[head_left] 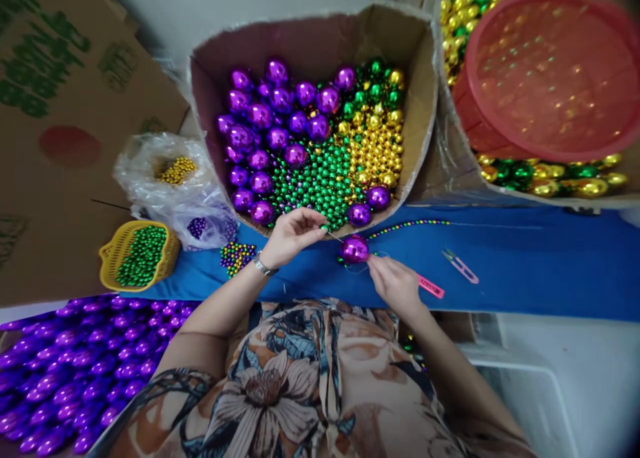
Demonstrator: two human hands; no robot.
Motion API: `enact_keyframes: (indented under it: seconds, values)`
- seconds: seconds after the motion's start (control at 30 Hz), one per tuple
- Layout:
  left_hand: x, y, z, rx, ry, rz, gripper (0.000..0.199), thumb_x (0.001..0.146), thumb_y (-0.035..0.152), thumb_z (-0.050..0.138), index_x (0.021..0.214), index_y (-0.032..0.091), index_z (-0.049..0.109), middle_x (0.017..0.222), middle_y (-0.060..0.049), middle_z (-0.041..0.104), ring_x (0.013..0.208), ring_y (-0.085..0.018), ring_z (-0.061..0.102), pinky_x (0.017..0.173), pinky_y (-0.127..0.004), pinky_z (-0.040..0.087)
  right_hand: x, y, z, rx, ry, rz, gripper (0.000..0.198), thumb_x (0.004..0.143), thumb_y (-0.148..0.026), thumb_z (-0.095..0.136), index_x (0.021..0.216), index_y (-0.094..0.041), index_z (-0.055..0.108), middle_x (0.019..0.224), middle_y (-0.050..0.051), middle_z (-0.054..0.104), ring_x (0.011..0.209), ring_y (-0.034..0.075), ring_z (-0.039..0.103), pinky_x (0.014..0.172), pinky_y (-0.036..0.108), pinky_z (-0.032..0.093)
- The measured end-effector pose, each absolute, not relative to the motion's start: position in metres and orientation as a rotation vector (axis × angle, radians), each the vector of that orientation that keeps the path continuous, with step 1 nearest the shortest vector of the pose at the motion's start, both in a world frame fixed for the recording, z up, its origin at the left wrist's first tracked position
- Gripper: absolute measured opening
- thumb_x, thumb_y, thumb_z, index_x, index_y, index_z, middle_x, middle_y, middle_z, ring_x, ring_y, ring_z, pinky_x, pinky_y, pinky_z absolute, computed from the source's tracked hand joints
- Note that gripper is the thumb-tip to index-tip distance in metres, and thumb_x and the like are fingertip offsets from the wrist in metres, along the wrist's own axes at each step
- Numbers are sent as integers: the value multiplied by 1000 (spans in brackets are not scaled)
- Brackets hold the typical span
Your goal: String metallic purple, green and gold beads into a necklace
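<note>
In the head view my left hand pinches a small shiny green bead between thumb and finger. From there a thin straight strand, either needle or thread, runs to a large purple bead. The fingertips of my right hand are closed at the lower right edge of that purple bead. Loops of fine thread curl around it, and a green bead shows at its lower left. A strung row of small beads stretches right across the blue cloth.
Ahead stands an open cardboard box of purple, green and gold beads. A yellow basket, plastic bags and loose beads lie left. Pink-handled snips, a pink cutter and a red tub are right.
</note>
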State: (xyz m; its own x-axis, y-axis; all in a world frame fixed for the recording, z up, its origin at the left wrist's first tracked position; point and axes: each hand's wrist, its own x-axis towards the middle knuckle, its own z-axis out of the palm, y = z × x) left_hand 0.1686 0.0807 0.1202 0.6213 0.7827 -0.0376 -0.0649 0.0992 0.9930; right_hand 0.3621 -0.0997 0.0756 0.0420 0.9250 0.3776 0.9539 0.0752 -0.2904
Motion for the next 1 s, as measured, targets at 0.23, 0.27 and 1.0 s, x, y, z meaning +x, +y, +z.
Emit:
enact_keyframes:
  seconds: [0.23,0.27,1.0]
  values:
    - [171,52,138,1364,529,635,18,76,27,78,90,19,73,93,-5,74,85,-14,69,77,-28,57,345,-115,102,-1820,-1817,26,25,98,-22,43,95,-19,67,70,4,64,65,15,56,66,28,40]
    - [167,49,142,1370,502,663,15,77,26,78,90,20,73,94,-5,74,88,-16,69,80,-30,57,339,-116,108,-1791,-1824,17,24,98,-21,43,95,-19,66,69,4,64,65,15,56,66,28,40]
    - [126,26,143,1828,526,899,10,83,28,71,86,19,73,91,-6,74,88,-15,69,82,-31,57,304,-103,76,-1819,-1668,257,32,99,-30,42,125,-22,60,115,7,68,103,16,66,88,27,51]
